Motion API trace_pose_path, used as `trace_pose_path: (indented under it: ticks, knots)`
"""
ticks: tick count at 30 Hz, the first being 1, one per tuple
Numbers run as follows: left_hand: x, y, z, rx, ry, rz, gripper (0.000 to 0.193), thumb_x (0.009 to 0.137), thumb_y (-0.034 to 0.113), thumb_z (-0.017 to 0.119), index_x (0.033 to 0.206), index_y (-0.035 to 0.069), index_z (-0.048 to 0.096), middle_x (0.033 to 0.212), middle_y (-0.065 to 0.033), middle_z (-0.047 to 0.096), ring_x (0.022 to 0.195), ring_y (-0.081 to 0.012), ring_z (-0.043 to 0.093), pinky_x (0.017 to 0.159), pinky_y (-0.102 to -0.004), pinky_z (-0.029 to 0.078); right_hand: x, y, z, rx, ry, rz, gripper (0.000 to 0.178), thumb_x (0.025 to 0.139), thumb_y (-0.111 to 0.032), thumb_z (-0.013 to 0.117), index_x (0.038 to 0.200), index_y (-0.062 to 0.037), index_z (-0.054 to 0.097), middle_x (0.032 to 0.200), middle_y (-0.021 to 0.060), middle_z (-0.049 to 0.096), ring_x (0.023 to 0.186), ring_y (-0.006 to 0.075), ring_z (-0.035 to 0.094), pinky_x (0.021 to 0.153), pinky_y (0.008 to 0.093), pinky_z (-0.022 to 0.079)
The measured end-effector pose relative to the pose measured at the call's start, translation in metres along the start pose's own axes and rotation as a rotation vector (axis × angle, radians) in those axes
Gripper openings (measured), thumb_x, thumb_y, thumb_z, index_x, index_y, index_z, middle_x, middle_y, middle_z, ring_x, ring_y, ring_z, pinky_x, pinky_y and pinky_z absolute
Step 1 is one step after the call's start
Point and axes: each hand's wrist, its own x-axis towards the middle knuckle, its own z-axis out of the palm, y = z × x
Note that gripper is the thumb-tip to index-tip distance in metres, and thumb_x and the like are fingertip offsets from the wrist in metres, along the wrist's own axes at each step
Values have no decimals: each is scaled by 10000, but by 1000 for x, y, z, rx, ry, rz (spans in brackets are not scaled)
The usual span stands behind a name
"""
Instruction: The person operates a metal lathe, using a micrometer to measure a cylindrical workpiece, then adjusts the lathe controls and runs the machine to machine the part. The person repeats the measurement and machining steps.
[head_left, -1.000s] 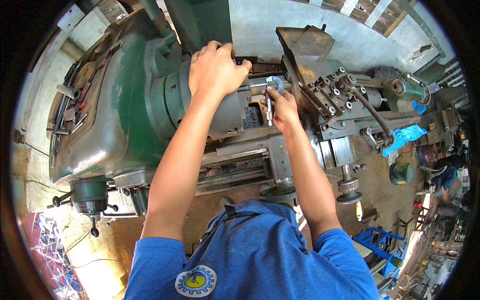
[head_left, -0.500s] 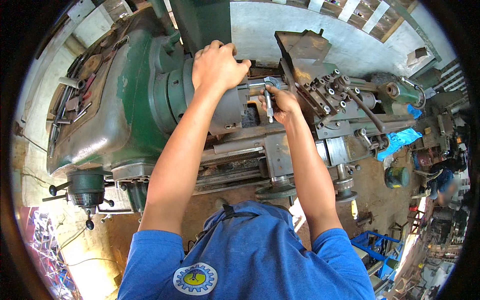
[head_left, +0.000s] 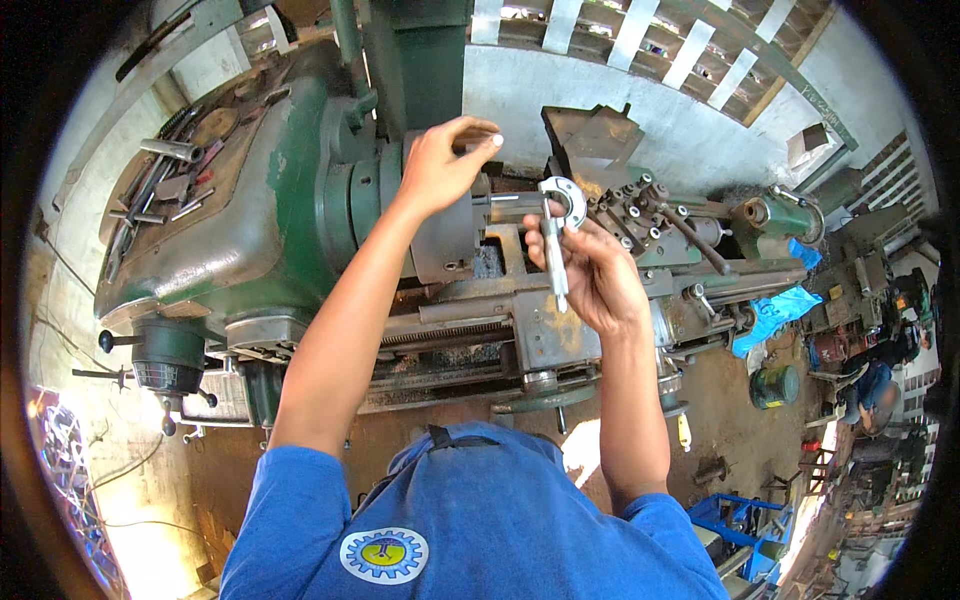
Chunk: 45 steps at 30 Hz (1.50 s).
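My right hand (head_left: 605, 275) holds an outside micrometer (head_left: 557, 262) by its frame, with the thimble pointing down toward me. The micrometer is in front of the lathe's carriage, apart from the work. To the left, my left hand (head_left: 447, 168) hovers at the top of the grey lathe chuck (head_left: 440, 248). Its thumb and fingers are apart and nothing shows in them; whether the palm touches the chuck I cannot tell. A thin bright metal rod (head_left: 504, 198) sticks out of the chuck toward the right, between my two hands.
The green headstock (head_left: 285, 215) carries loose tools (head_left: 172, 185) on top. Right of my hands stand the tool post (head_left: 655, 205) and tailstock (head_left: 762, 215). A handwheel (head_left: 540, 400) juts toward me. A blue sheet (head_left: 775, 315), green bucket (head_left: 775, 387) and another person (head_left: 875, 395) are farther right.
The micrometer has come away from the rod, toward me, in my right hand. My left hand's fingers have lifted off the chuck top and turned to the right. The view has tilted up slightly.
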Motion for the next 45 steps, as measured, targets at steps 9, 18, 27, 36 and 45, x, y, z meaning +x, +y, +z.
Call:
trace_pose_path:
  ticks: [9, 18, 27, 36, 45]
  knots:
    - [-122, 85, -10, -1058, -290, -398, 480, 1092, 305, 501, 1454, -9, 480, 1356, -170, 609, 1242, -287, 616, 1075, -450, 497, -60, -13, 73, -1460, 88, -602, 359, 892, -7, 723, 1248, 6, 681, 1077, 166, 750, 951, 253, 741, 837, 339, 568]
    - [-143, 110, -25, -1129, -202, -481, 391, 1071, 190, 530, 1382, -47, 527, 1280, -170, 654, 1188, -250, 661, 993, -414, 599, -73, -15, 99, -1556, 82, -681, 471, 746, 32, 786, 1208, -21, 708, 1131, 155, 745, 1003, 263, 741, 850, 322, 578]
    - [-132, 104, -26, -1096, -166, -461, 375, 1074, 212, 530, 1306, -78, 584, 1235, -179, 683, 1115, -266, 702, 1014, -419, 587, -76, -25, 85, -1188, -52, -410, 774, 659, 54, 841, 1388, -4, 588, 1333, 103, 631, 1123, 161, 645, 931, 318, 566]
    - [-129, 107, -27, -1189, -205, -411, 361, 1080, 193, 520, 1322, -69, 573, 1276, -181, 650, 1200, -284, 655, 1035, -428, 569, -90, -28, 79, -945, -13, -316, 746, 707, 43, 848, 1395, 24, 561, 1276, 113, 633, 1109, 177, 655, 914, 302, 583]
    - [-131, 109, -27, -1192, -189, -381, 349, 1077, 196, 523, 1326, -42, 580, 1271, -162, 659, 1185, -288, 660, 1063, -447, 535, -90, -27, 67, -805, -42, -173, 582, 931, -162, 752, 1417, 43, 508, 1023, 175, 724, 884, 202, 710, 805, 325, 592]
